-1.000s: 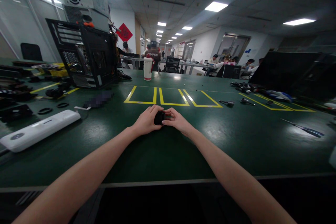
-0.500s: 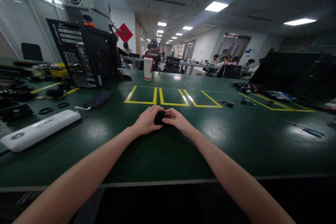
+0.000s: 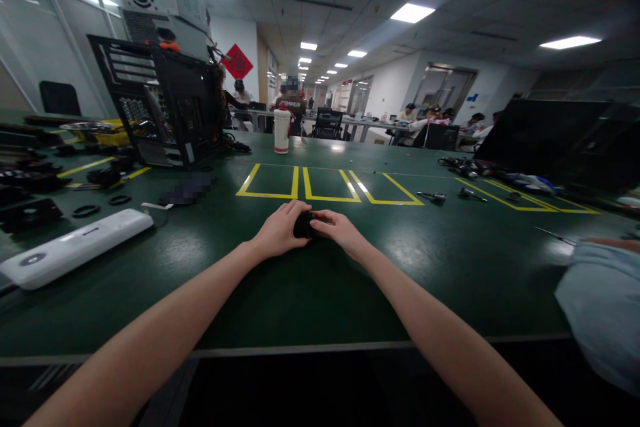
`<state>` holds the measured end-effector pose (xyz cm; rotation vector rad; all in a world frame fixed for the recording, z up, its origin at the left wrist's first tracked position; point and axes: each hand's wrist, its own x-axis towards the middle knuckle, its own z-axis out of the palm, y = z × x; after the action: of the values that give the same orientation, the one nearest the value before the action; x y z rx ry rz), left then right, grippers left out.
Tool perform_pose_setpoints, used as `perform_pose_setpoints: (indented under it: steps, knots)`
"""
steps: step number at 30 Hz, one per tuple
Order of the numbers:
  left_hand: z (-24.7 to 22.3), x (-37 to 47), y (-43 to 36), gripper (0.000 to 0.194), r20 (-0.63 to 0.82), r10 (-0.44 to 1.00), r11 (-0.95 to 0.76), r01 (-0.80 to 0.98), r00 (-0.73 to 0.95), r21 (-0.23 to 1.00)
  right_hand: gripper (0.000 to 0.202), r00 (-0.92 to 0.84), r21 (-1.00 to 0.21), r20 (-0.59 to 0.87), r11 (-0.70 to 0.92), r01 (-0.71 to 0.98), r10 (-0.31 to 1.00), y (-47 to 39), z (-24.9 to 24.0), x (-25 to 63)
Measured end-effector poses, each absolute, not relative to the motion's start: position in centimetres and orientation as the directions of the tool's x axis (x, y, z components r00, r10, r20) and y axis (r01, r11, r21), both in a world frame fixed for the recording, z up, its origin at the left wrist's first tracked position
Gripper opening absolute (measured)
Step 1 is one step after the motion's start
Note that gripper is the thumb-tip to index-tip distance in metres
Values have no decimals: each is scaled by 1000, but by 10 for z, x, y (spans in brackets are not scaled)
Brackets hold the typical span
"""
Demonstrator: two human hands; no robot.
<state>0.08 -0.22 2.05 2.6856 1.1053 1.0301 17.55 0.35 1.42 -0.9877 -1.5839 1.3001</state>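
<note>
A small, black, rounded object [image 3: 303, 225] (its material is hard to tell) is held inward from the middle of the near edge of the smooth green table [image 3: 310, 307]. The left hand [image 3: 279, 231] cups and grips it; the right hand [image 3: 339, 232] pinches its right side. Best brace with the left, working the right fingertips lightly.

One held black part [image 3: 303, 225]; three central tape outlines [image 3: 267, 196]; two black rings [image 3: 86, 215], left; one red-lidded cup [image 3: 281, 132].

Black part [image 3: 303, 225] between left grip [image 3: 278, 229] and right grip [image 3: 339, 231] over green table [image 3: 310, 310], pale-blue sleeve [image 3: 603, 310] far right
</note>
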Motion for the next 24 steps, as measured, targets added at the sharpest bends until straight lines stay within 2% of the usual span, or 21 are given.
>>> perform_pose_setpoints:
  steps: [6,12,17,24]
  knots:
    - [19,1,-1,55,565,650,-736,605,508,303,39,-375,-975,183,216,49,909,-1,17,177]
    - [19,2,-1,56,572,641,-744,598,512,298,26,-320,-989,136,148,12,937,-3,17,173]
    - [19,1,-1,56,560,648,-738,607,516,294,34,-338,-998,42,57,34,940,-1,18,173]
    - [20,1,-2,55,559,655,-733,606,508,309,45,-383,-988,95,136,80,919,-5,21,178]
